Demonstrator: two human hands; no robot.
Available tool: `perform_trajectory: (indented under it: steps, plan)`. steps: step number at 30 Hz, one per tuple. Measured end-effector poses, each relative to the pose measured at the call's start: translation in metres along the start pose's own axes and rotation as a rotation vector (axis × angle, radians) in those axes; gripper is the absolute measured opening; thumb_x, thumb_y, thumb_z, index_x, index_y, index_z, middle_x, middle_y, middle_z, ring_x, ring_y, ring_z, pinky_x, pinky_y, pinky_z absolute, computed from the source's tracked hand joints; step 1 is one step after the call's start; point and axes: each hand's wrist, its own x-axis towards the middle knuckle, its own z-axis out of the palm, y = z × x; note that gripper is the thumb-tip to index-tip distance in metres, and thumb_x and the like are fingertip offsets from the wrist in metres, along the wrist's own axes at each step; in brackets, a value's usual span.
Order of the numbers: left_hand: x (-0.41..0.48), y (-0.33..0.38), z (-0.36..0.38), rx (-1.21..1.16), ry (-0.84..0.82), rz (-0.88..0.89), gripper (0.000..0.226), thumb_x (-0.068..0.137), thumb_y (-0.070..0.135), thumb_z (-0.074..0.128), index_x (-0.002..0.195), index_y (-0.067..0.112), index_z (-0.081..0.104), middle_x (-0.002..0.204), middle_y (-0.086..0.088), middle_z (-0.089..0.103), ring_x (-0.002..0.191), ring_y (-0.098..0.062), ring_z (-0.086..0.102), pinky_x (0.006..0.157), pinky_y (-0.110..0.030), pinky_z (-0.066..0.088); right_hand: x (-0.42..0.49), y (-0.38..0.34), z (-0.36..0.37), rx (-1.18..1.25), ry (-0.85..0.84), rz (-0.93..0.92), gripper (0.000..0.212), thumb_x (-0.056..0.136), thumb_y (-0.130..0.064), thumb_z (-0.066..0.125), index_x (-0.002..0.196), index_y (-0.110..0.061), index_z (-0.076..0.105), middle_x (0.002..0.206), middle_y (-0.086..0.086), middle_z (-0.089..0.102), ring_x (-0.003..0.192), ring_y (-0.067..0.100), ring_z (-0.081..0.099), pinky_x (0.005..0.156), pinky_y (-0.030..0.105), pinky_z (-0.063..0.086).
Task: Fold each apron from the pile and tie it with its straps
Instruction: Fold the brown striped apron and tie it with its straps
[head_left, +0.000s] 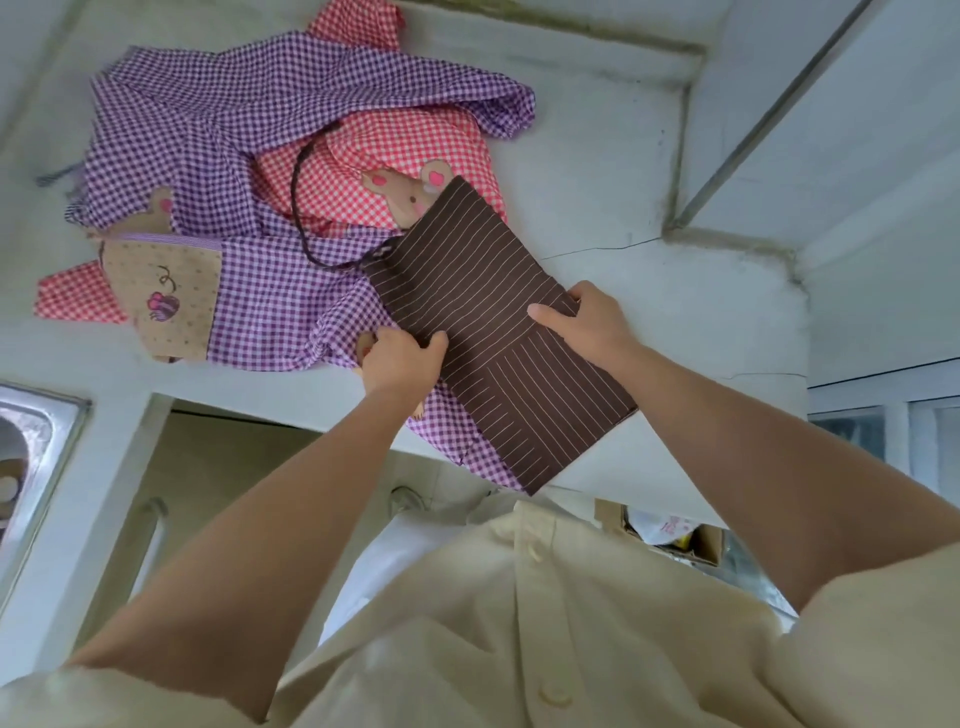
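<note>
Worn white counter (649, 156) in soft daylight.
Cracked, and stained along its back edge against the pale wall (883, 130); a steel sink (31, 441) is set in its left end, a window (909, 431) at right, a cardboard box (706, 545) below.

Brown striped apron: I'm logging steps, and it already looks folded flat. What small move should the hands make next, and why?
Probably fold the brown striped apron in half crosswise. The left hand and right hand grip its long edges at mid-length, and its dark strap lies loose over the red checked apron, not yet tied.
</note>
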Motion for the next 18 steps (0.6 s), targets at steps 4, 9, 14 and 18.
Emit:
perform_trajectory:
  steps: [4,9,14,18]
  plan:
    - [0.003,0.001,-0.008,-0.478,-0.189,-0.224,0.048,0.09,0.037,0.066,0.114,-0.004,0.059,0.085,-0.014,0.069,0.084,-0.029,0.07,0.082,-0.041,0.059,-0.003,0.002,-0.001,0.101,0.032,0.011,0.049,0.086,-0.058,0.062,0.102,-0.012,0.057,0.096,0.0,0.062,0.089,0.018,0.06,0.078,0.031,0.048]
    - [-0.005,0.003,-0.012,-0.891,-0.427,-0.356,0.046,0.085,0.01,0.073,0.125,0.0,0.052,0.11,-0.016,0.062,0.098,-0.028,0.064,0.078,-0.037,0.055,-0.011,-0.001,-0.008,0.274,-0.076,0.047,0.041,0.091,-0.045,0.063,0.107,-0.007,0.065,0.104,0.01,0.07,0.097,0.024,0.067,0.096,0.044,0.052]
    - [-0.013,-0.006,-0.012,-1.163,-0.562,-0.351,0.021,0.095,0.008,0.056,0.116,0.006,0.06,0.112,-0.011,0.068,0.096,-0.024,0.068,0.072,-0.037,0.057,-0.028,-0.011,-0.021,0.483,-0.354,0.243,0.025,0.093,-0.031,0.064,0.107,-0.01,0.069,0.111,0.012,0.072,0.096,0.023,0.07,0.095,0.041,0.054]
    - [-0.012,-0.018,-0.019,-1.205,-0.653,-0.256,0.024,0.093,0.012,0.061,0.116,0.011,0.057,0.104,-0.01,0.071,0.087,-0.022,0.071,0.076,-0.043,0.058,-0.042,-0.016,-0.022,0.508,-0.555,0.35,0.021,0.094,-0.029,0.06,0.109,-0.015,0.064,0.098,0.005,0.073,0.084,0.017,0.07,0.077,0.032,0.056]
